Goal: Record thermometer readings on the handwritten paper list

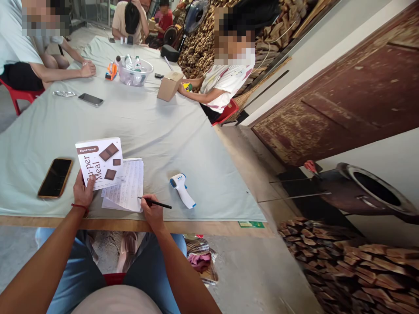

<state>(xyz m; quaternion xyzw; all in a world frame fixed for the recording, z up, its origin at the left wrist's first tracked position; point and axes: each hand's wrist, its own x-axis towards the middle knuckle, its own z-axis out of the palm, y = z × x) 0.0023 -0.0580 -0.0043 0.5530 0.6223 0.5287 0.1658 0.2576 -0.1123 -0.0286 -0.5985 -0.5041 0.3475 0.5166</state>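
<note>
My left hand (83,190) grips a white box (101,159) printed "NutriMotion" and "Meal", with pictures of brown chocolate squares; its thumb lies over the lower front. Partly beneath that box, several sheets of handwritten paper (131,187) lie on the table near its front edge. My right hand (152,212) is closed round a black pen (160,203), its tip at the right side of the top sheet. Just right of this hand rests a white and blue infrared thermometer (182,190). A phone in a brown case (55,178) lies left of my left hand.
A pale cloth covers the table (147,124). Farther back are another phone (91,100), a plastic basin (144,78) of bottles, an orange tape dispenser (111,71) and a cardboard box (169,86) near a person's hands. Other people sit around; firewood (353,266) is stacked at right.
</note>
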